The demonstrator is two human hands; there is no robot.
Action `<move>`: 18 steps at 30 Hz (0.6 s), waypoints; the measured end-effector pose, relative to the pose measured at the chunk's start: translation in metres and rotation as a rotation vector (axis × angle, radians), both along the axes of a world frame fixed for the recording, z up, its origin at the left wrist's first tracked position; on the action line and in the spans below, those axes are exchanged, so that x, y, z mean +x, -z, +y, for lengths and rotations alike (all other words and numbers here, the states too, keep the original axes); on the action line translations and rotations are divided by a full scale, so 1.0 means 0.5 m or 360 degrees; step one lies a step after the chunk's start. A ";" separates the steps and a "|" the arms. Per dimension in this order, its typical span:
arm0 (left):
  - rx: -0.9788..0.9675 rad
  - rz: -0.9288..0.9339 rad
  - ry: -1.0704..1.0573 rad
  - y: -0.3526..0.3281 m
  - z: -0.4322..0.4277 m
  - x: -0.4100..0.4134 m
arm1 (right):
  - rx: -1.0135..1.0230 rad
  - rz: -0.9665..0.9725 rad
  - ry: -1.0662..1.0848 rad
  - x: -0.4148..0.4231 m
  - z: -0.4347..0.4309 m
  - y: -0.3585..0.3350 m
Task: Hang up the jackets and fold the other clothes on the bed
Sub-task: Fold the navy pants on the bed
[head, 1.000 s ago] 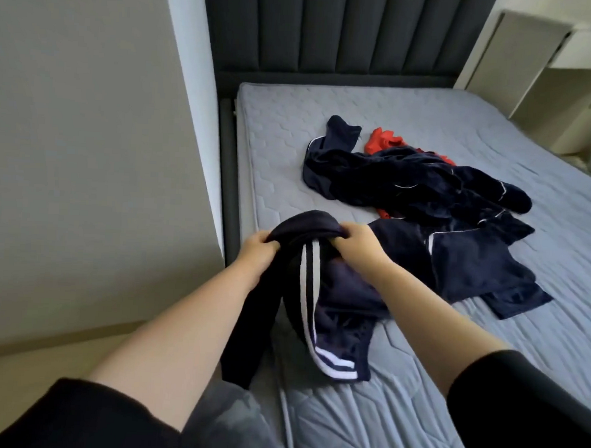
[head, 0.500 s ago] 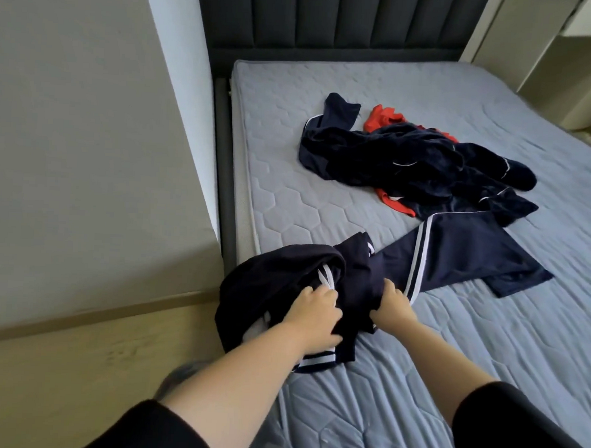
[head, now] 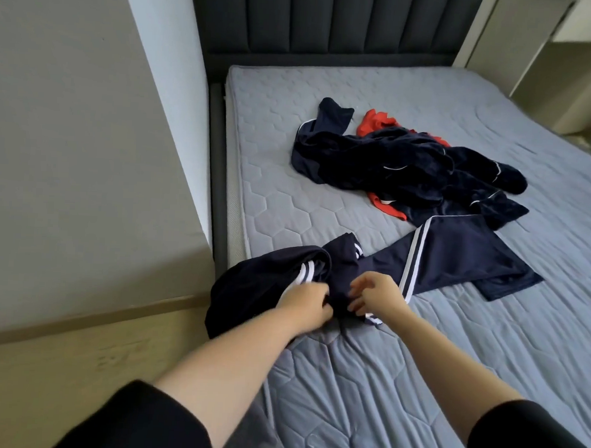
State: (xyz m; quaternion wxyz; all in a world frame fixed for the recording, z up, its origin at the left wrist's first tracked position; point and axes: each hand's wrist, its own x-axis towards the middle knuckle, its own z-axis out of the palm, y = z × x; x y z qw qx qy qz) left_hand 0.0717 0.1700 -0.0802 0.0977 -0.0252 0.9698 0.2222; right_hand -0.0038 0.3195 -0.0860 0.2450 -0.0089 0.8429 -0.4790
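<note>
While the left hand (head: 305,305) grips a bunched fold of the navy striped garment (head: 456,263) with curled fingers, the right hand (head: 377,295) has its fingers bent and slightly spread, seemingly pinching the same cloth just beside it. That garment lies at the near left edge of the mattress (head: 347,380), partly over the side, its far end just beside a pile of dark clothes (head: 393,167).
</note>
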 end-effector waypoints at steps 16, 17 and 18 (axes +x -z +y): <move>0.0943 0.0820 -0.0375 -0.491 -0.117 -0.062 | 0.0032 0.1076 -0.0327 -0.041 -0.139 -0.376; 0.0941 0.0935 -0.0420 -0.517 -0.134 -0.049 | 0.0026 0.1167 -0.0300 -0.031 -0.165 -0.407; 0.0954 0.1079 -0.0495 -0.543 -0.154 -0.033 | 0.0006 0.1233 -0.0292 -0.017 -0.193 -0.442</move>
